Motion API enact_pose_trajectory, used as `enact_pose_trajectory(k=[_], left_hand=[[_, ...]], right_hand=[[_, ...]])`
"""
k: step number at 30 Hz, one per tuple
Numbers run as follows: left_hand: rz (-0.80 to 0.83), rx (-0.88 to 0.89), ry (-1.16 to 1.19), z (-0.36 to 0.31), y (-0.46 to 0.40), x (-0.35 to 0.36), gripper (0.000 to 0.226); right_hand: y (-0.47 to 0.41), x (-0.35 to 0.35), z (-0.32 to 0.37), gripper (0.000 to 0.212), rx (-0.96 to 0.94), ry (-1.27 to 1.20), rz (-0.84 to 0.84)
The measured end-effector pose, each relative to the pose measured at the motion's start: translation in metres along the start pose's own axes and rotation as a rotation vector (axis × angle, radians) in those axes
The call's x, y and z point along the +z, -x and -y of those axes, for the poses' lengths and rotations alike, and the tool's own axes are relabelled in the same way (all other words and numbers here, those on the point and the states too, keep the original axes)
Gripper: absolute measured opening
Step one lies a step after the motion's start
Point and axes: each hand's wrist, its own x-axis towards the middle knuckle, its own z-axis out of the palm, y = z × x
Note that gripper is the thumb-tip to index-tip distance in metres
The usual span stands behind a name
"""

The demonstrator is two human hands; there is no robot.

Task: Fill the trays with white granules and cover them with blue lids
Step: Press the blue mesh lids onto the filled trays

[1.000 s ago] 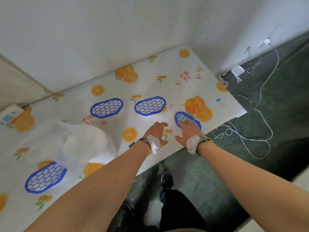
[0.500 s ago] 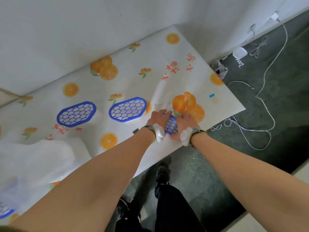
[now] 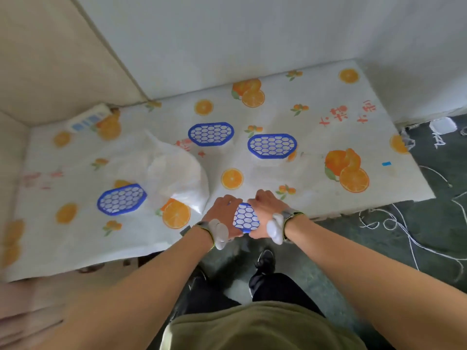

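Both hands at the near edge of the table (image 3: 316,188), clamped on one lidded tray between them: left hand (image 3: 223,213) along its left side, right hand (image 3: 265,210) along its right side, fingers curled down over the rim of the blue honeycomb lid (image 3: 245,218). Pressing or carrying, hard to say; fingertips hidden under the knuckles and the frame slightly smeared. Tray body itself out of sight beneath the lid, white showing through the cells.

Three more lidded trays on the orange-print cloth: one at far centre (image 3: 211,133), one right of it (image 3: 272,145), one at the left (image 3: 122,199) just beside the white plastic bag (image 3: 174,170). Bag slumped open, probably the granule supply.

Risks from here:
- Held tray close to, perhaps over, the table lip; a slip or a shove toward the body would drop it to the floor (image 3: 379,248) and scatter granules
- Uneven squeeze from the two sides could pop one end of the lid up rather than seat it
- Lattice lid open to the air, so any tilt would shed granules through the cells
- Loose glossy cloth could slide under pressure and drag neighbouring trays
- White cables (image 3: 414,238) trailing on the floor at the right, a snag for a foot stepping sideways
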Motion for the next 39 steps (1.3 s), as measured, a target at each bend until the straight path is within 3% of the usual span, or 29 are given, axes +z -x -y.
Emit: enact_pose_trajectory(k=[6, 11, 20, 26, 33, 37, 39], left_hand=[[-0.076, -0.136, 0.037, 0.086, 0.104, -0.004, 0.063], [-0.195, -0.3, 0.166, 0.158, 0.165, -0.006, 0.086], [-0.336, -0.339, 0.173, 0.301, 0.224, -0.065, 0.075], [-0.306, -0.262, 0.121, 0.355, 0.186, -0.11, 0.056], [-0.345, -0.232, 0.2, 0.381, 0.119, -0.135, 0.09], [-0.32, -0.225, 0.212, 0.385, 0.082, -0.136, 0.084], [-0.297, -0.226, 0.226, 0.386, 0.068, -0.132, 0.084]], right_hand=[[-0.018, -0.015, 0.127, 0.076, -0.206, -0.004, -0.06], [-0.038, -0.027, 0.21, 0.079, -0.279, 0.005, -0.12], [-0.102, -0.079, 0.343, 0.09, -0.272, 0.053, -0.284], [-0.149, -0.128, 0.361, 0.084, -0.151, 0.024, -0.352], [-0.209, -0.175, 0.332, 0.083, -0.016, 0.188, -0.218], [-0.239, -0.185, 0.314, 0.059, 0.018, 0.196, -0.108], [-0.249, -0.186, 0.31, 0.06, 0.058, 0.182, -0.067]])
